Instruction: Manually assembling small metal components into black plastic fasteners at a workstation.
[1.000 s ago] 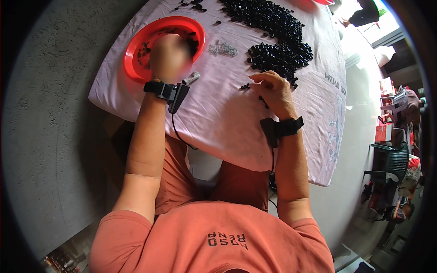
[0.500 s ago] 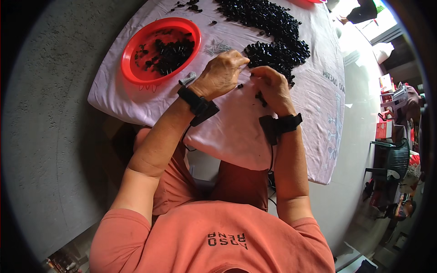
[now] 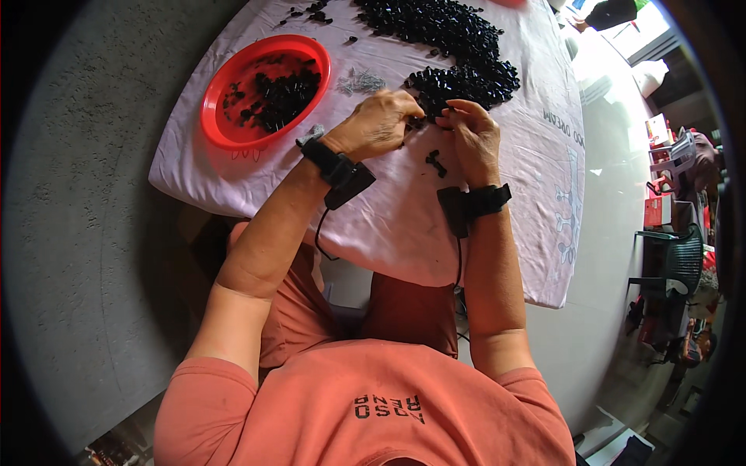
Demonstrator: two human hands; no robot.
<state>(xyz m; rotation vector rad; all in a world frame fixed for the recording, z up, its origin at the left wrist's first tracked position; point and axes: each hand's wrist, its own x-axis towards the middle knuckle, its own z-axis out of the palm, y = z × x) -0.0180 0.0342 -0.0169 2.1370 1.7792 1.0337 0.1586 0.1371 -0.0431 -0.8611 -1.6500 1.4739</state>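
My left hand (image 3: 378,124) and my right hand (image 3: 472,138) meet over the white cloth (image 3: 404,217), fingertips pinched together on a small black part (image 3: 420,122) between them. Just beyond the fingers lies a big heap of small black parts (image 3: 458,54). A single loose black part (image 3: 435,162) rests on the cloth below my hands. At the left stands a red round bowl (image 3: 220,97) with several black parts inside. Both wrists wear black straps with small black units.
A small pile of thin grey metal bits (image 3: 359,81) lies between the bowl and the heap. The cloth hangs over the table's near edge above my knees. To the right are a pale floor, a dark plastic chair (image 3: 672,264) and cluttered shelves.
My left hand left the red bowl, swung right across the cloth and joined my right hand at the edge of the black heap. My right hand shifted slightly up toward the heap.
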